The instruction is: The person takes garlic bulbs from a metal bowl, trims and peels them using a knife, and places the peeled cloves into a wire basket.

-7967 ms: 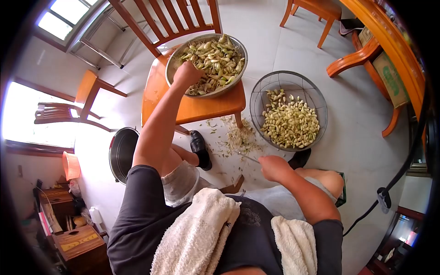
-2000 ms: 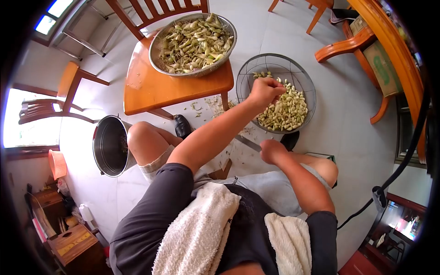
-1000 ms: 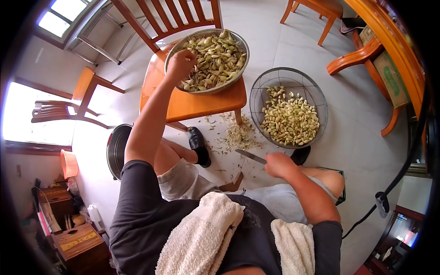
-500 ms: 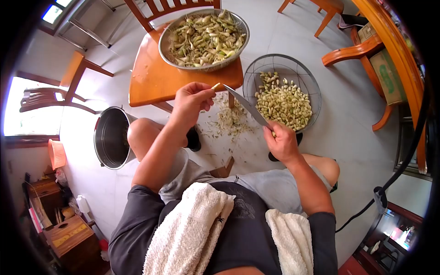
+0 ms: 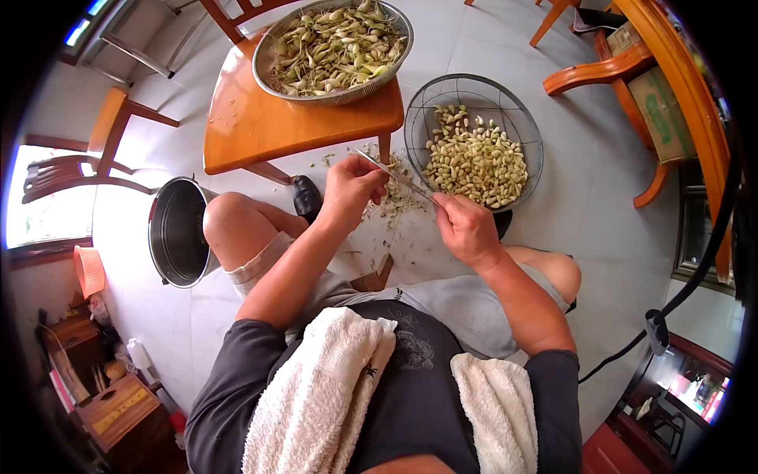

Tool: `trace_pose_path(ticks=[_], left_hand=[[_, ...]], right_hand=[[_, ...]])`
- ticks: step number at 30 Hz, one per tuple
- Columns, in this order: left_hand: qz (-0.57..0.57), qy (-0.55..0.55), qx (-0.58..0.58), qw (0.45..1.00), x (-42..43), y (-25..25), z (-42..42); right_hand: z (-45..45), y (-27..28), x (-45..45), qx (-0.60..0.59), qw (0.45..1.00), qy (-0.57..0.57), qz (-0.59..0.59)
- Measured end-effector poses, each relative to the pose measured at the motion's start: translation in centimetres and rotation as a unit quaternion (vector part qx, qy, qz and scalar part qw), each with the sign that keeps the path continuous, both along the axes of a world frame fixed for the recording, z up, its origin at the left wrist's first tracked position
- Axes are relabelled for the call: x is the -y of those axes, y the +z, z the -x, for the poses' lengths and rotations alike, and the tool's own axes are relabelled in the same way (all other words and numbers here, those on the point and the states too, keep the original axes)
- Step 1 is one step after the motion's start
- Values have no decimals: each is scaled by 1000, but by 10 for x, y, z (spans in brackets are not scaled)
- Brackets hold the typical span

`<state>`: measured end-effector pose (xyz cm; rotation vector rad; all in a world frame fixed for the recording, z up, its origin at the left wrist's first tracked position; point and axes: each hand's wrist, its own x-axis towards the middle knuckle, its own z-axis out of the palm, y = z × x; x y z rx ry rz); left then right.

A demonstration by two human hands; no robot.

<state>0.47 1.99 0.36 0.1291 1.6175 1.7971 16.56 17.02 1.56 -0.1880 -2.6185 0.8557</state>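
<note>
My right hand (image 5: 467, 229) is closed round the handle of a knife (image 5: 400, 178), whose blade reaches up and left to my left hand (image 5: 352, 188). The fingers of my left hand are pinched together beside the blade; what they hold is hidden. Untrimmed bulbs with roots and stems (image 5: 335, 49) fill a metal colander (image 5: 341, 96) on the wooden chair (image 5: 276, 136). Pale trimmed bulbs (image 5: 479, 162) lie in a round wire-framed basket (image 5: 534, 133) on the floor, beyond my right hand. Trimmings (image 5: 395, 197) are scattered on the floor beneath the knife.
A dark metal bucket (image 5: 175, 237) stands left of my knee. Further left are another chair (image 5: 106, 138), an orange basket (image 5: 89, 270) and a wooden cabinet (image 5: 118, 411). A wooden table (image 5: 677, 75) and a cardboard box (image 5: 662, 118) are at the right, with a black cable (image 5: 695, 276).
Since half a second ago, the knife and my right hand have moved left, and the blade now lies against my left hand. The bulb tip seen between my left fingers is now hidden.
</note>
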Motion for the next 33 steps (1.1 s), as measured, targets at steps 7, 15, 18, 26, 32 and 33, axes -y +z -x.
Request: trace_pose_path(ticks=[7, 15, 18, 26, 32, 33], left_hand=[[-61, -8, -15, 998, 4, 8, -1], [-154, -30, 76, 985, 16, 5, 10], [-211, -11, 105, 972, 15, 4, 9], [-185, -20, 49, 981, 23, -16, 18], [-132, -19, 9, 991, 21, -20, 12], [-125, -17, 12, 992, 20, -21, 12]], right_hand=[[-10, -14, -6, 112, 993, -32, 16], [-9, -6, -12, 192, 973, -76, 99], [-7, -10, -13, 158, 979, -75, 106], [-5, -9, -12, 129, 984, -62, 105], [-5, -2, -7, 31, 997, -22, 74], [-4, -2, -6, 6, 998, -13, 64]])
